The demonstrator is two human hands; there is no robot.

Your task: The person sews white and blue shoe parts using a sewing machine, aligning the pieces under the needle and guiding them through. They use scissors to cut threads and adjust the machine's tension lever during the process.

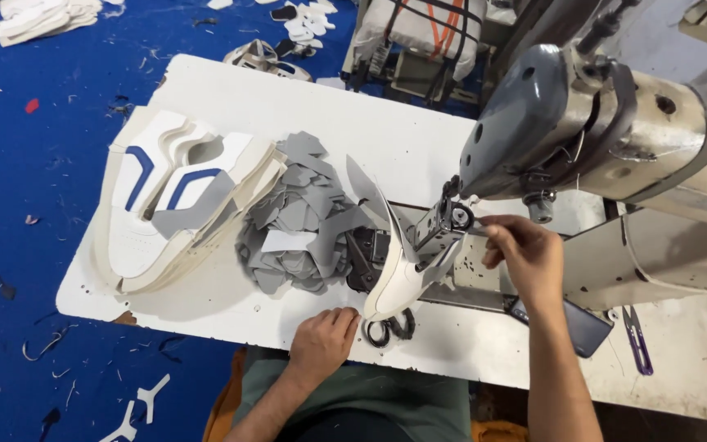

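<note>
Shoe upper [398, 278] light, floppy, best held by edges | left hand [322, 340] curled, pinching its toe | right hand [525, 254] pinching thread near needle.

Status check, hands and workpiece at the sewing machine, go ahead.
Left hand resting on table, beside scissors. Right hand at the needle area. White shoe piece under the machine head. Grey cut pieces heaped alongside.

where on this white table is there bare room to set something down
Bare patches on the white table: the far stretch between the stack of shoe uppers and the sewing machine; the near edge left of the left hand; the right end past the purple snips. Crowded: the middle, with the grey cut pieces, scissors, white shoe piece and right hand.
</note>
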